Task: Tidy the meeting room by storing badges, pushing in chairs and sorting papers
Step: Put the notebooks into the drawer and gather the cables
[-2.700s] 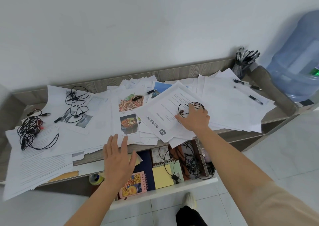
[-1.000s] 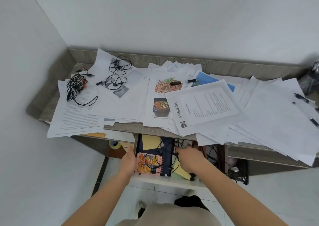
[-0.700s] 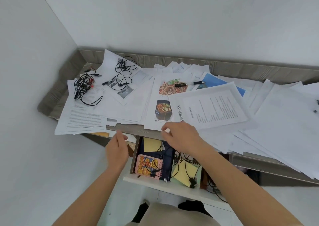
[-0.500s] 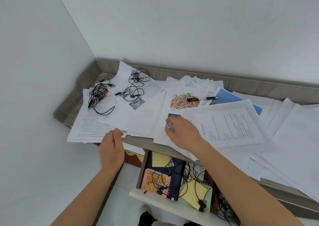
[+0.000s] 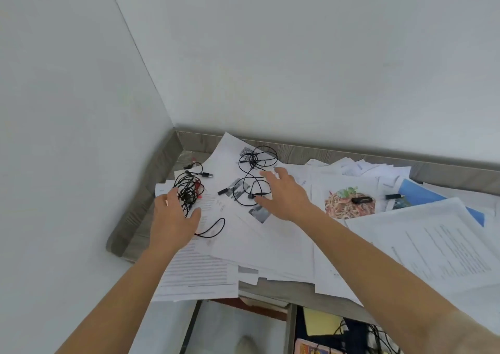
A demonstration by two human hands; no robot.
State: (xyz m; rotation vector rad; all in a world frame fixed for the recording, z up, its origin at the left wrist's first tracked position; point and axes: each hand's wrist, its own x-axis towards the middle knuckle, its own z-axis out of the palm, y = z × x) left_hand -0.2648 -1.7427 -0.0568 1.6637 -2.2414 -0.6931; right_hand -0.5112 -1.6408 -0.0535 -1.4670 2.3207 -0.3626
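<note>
Loose white papers [image 5: 270,240] cover the wooden desk [image 5: 140,207]. A tangled bundle of black cords with red clips [image 5: 189,188] lies at the desk's far left corner. My left hand [image 5: 173,218] reaches over it with fingers spread, its fingertips at the bundle. A second, looser black cord [image 5: 254,175] sprawls on a sheet further right. My right hand [image 5: 284,194] hovers open at that cord's right side, fingers apart and touching or nearly touching it. Neither hand holds anything.
An open drawer [image 5: 292,326] under the desk's front edge holds a yellow notepad [image 5: 319,324], a colourful notebook and more black cords. A printed food photo [image 5: 349,204] with a black clip lies to the right, beside a blue sheet [image 5: 422,196]. Walls close off the left and back.
My right hand took a cord from the papers and went down to the drawer. Both hands then rose and moved left and back to the two cords in the corner.
</note>
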